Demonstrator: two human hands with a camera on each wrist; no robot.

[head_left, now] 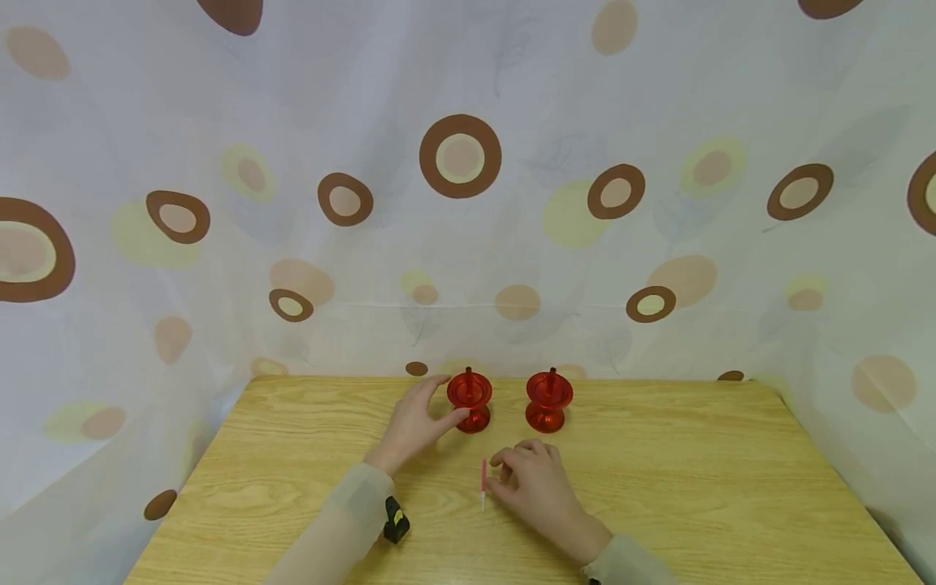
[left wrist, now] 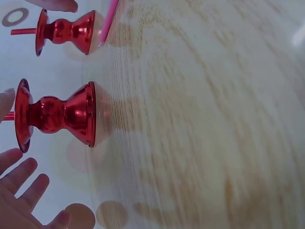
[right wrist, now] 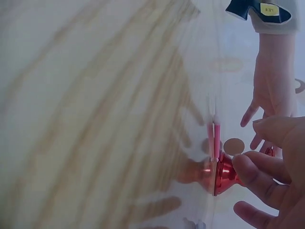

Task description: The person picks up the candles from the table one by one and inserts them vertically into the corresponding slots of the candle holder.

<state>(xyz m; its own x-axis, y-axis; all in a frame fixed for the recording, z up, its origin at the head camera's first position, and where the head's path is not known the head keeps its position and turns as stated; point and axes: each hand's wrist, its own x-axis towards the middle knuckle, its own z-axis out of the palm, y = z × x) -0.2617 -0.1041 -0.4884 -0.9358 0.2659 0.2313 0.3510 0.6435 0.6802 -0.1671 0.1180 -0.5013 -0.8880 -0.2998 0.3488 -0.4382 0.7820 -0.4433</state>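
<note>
1. I am reaching my left hand (head_left: 415,422) around the left red candle holder (head_left: 470,401), fingers spread, thumb touching its stem; nothing is gripped.
2. I am pinching the thin pink candle (head_left: 483,481) with my right hand (head_left: 537,483), fingertips curled at its side as it lies on the wooden table (head_left: 695,487).
3. Judgement: steadying that holder firmly and keeping the candle upright over its spike would serve best.
4. The candle is lying just in front of both holders; the right candle holder (head_left: 549,400) is standing untouched.
</note>
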